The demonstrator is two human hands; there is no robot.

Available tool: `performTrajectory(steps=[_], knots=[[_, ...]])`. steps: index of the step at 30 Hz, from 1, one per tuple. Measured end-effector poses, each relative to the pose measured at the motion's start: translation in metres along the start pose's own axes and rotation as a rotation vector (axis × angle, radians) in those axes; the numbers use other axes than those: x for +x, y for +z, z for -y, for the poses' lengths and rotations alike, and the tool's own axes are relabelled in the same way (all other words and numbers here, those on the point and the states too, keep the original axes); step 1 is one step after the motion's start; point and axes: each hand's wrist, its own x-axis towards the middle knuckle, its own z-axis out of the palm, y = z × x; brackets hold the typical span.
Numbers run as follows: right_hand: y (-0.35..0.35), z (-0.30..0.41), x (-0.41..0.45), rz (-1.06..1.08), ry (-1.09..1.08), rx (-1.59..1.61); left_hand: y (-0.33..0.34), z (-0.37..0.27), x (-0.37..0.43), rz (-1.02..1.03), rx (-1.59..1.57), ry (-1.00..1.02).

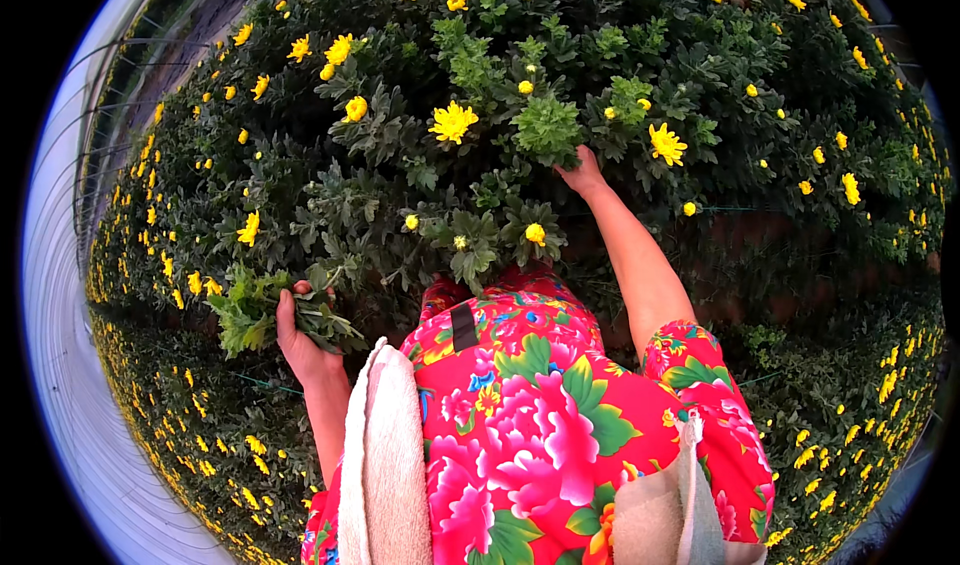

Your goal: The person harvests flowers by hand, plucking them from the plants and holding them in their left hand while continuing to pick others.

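My left hand (307, 340) is closed around a bunch of cut green leafy shoots (251, 310), at the left beside the plants. My right hand (583, 173) reaches forward into the bed and grips the stem just under a bright green leafy chrysanthemum top (549, 126); its fingertips are partly hidden by leaves. Between and ahead of the hands stand chrysanthemum plants with dark foliage, among them an open yellow bloom (453, 122) left of the right hand and another yellow bloom (667, 145) to its right. A yellow bud (535, 234) is near my body.
Dense rows of yellow-flowered chrysanthemums (255, 445) spread on both sides and behind me. A thin green line (731, 209) runs through the bed at the right. Plastic greenhouse sheeting (56, 325) on curved ribs forms the left edge. A light towel (394, 452) hangs over my floral clothing.
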Motion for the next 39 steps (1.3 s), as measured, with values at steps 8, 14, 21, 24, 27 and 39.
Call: performTrajectory(steps=[8,14,21,24,27,39], knots=[[-0.009,-0.01,-0.024,-0.019,0.296,-0.17,-0.009,-0.004,-0.009,-0.019,0.004,0.007],[-0.014,-0.031,-0.073,0.162,0.414,-0.372,-0.004,0.007,0.021,0.068,-0.003,-0.109],[0.013,-0.025,-0.156,0.125,0.259,-0.635,0.02,0.011,0.033,0.277,0.04,-0.188],[0.023,-0.019,-0.153,0.087,0.266,-0.701,0.03,0.015,0.037,0.282,0.086,-0.22],[0.029,-0.014,-0.145,0.056,0.326,-0.63,0.03,0.014,0.047,0.369,0.137,-0.258],[0.032,0.132,-0.215,-0.288,-0.014,-0.543,0.008,0.046,0.068,0.515,0.093,-0.522]])
